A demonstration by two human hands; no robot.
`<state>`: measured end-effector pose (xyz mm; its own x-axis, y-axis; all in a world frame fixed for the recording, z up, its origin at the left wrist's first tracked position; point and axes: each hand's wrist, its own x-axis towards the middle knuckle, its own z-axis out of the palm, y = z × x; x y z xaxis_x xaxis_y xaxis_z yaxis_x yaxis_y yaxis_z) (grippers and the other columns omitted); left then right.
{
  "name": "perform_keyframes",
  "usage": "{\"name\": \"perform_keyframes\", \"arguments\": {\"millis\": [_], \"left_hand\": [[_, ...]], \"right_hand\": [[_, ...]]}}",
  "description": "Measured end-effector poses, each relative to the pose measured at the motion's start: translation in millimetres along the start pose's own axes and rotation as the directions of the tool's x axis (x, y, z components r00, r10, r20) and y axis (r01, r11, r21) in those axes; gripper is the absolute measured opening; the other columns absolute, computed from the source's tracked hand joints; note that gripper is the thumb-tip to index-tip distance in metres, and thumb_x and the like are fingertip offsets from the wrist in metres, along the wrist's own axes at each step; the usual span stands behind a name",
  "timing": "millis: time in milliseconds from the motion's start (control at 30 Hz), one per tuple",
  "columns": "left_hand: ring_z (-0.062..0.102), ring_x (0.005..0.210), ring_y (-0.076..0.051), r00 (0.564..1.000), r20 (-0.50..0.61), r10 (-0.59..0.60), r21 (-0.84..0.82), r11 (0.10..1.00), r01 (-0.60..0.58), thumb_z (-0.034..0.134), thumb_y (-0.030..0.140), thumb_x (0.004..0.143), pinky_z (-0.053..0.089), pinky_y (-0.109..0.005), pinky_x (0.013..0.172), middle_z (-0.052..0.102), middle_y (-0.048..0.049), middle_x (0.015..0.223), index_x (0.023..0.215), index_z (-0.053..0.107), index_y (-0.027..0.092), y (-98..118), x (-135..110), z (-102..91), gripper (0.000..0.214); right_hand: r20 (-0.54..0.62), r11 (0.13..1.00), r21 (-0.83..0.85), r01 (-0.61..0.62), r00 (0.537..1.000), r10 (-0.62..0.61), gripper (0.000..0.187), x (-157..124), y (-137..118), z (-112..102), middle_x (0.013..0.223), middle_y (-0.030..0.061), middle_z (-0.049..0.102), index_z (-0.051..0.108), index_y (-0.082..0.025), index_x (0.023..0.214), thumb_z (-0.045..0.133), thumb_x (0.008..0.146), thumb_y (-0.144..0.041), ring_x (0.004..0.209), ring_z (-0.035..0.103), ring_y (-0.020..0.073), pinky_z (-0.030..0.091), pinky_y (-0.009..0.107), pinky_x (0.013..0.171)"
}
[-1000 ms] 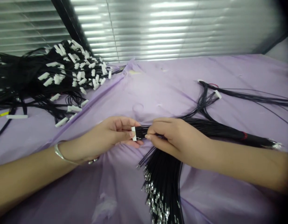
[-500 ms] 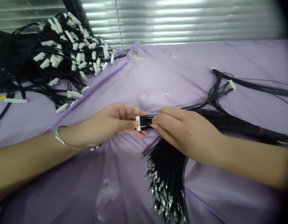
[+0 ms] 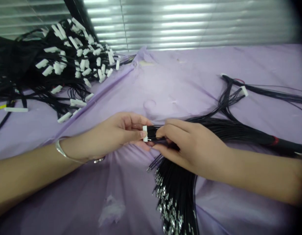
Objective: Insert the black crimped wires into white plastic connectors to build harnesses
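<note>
Between the thumb and fingers of my left hand (image 3: pixel 126 132) sits a small white connector housing (image 3: pixel 145 133). Several black wires (image 3: pixel 152 133) run out of its right side toward my right hand (image 3: pixel 190 143). The thumb and forefinger of that hand close around the wires just right of the housing, and one wire end near the lower edge shows bare metal. Below my right hand fans a thick bundle of loose black wires (image 3: pixel 177 186), tipped with silver crimp terminals (image 3: pixel 169 209). My right palm and lower fingers are partly hidden.
A heap of black cables with white connectors (image 3: pixel 84 63) lies at the back left. To the right, a wire bundle is tied with a red band (image 3: pixel 275 140), and a finished-looking white connector (image 3: pixel 244 91) lies behind it. Purple sheeting (image 3: pixel 180 81) covers the table; blinds (image 3: pixel 177 23) stand behind.
My right thumb and forefinger have parted somewhat and shifted slightly left along the wires. My left hand keeps its hold on the connector housing. The whole view has shifted a little.
</note>
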<state>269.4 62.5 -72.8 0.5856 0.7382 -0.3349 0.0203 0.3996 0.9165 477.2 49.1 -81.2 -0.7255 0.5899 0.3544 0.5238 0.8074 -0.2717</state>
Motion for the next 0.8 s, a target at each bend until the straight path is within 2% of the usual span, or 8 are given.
{"name": "perform_keyframes", "arguments": {"millis": [100, 233, 433, 700, 800], "left_hand": [[0.069, 0.076, -0.01, 1.0, 0.018, 0.0, -0.001, 1.0, 0.0, 0.057, 0.006, 0.086, 0.055, -0.019, 0.075, 0.074, -0.0014, 0.086, 0.102, 0.071, 0.019, 0.3, -0.1, 0.3, 0.025], [0.07, 0.077, -0.012, 1.0, -0.002, 0.007, 0.006, 1.0, -0.007, 0.058, 0.005, 0.085, 0.056, -0.021, 0.076, 0.074, -0.0033, 0.085, 0.104, 0.07, 0.016, 0.4, -0.1, 1.3, 0.025], [0.07, 0.074, -0.01, 0.999, -0.036, 0.002, -0.037, 0.999, -0.003, 0.059, 0.003, 0.084, 0.056, -0.018, 0.071, 0.074, 0.0002, 0.082, 0.099, 0.071, 0.019, 0.2, 0.4, 2.3, 0.025], [0.07, 0.076, -0.011, 1.0, 0.004, 0.014, 0.036, 0.999, -0.015, 0.062, 0.008, 0.083, 0.054, -0.023, 0.08, 0.074, 0.0006, 0.085, 0.095, 0.072, 0.019, -1.2, 4.0, 4.0, 0.019], [0.068, 0.079, -0.013, 1.0, 0.009, -0.008, 0.041, 0.999, 0.008, 0.064, 0.012, 0.082, 0.053, -0.027, 0.082, 0.073, -0.0021, 0.09, 0.097, 0.071, 0.018, -0.3, 3.6, 3.8, 0.018]], "right_hand": [[-0.012, 0.999, 0.048, 0.013, 1.0, -0.012, 0.019, 0.3, 0.2, 0.0, 0.085, 0.0077, 0.06, 0.063, -0.008, 0.096, 0.054, 0.088, -0.023, 0.072, 0.059, 0.0169, 0.052, 0.03, 0.061], [-0.007, 0.998, 0.039, 0.054, 0.999, -0.053, 0.02, 0.6, 2.3, -0.5, 0.091, 0.0105, 0.059, 0.066, -0.01, 0.092, 0.047, 0.091, -0.017, 0.079, 0.059, 0.018, 0.053, 0.032, 0.068], [0.071, 1.0, -0.023, -0.009, 0.997, 0.011, 0.016, -0.5, 0.6, -0.5, 0.09, 0.0097, 0.057, 0.064, -0.01, 0.092, 0.048, 0.089, -0.012, 0.08, 0.056, 0.018, 0.053, 0.033, 0.07], [0.185, 0.984, 0.005, -0.181, 0.967, 0.177, 0.015, 9.7, -3.1, 8.1, 0.091, 0.0093, 0.056, 0.058, -0.009, 0.09, 0.044, 0.089, -0.007, 0.08, 0.055, 0.0168, 0.052, 0.035, 0.073], [0.114, 0.995, -0.018, -0.095, 0.989, 0.096, 0.016, 8.8, -3.4, 1.4, 0.091, 0.0103, 0.057, 0.06, -0.008, 0.089, 0.044, 0.091, -0.012, 0.08, 0.055, 0.0164, 0.051, 0.033, 0.075]]}}
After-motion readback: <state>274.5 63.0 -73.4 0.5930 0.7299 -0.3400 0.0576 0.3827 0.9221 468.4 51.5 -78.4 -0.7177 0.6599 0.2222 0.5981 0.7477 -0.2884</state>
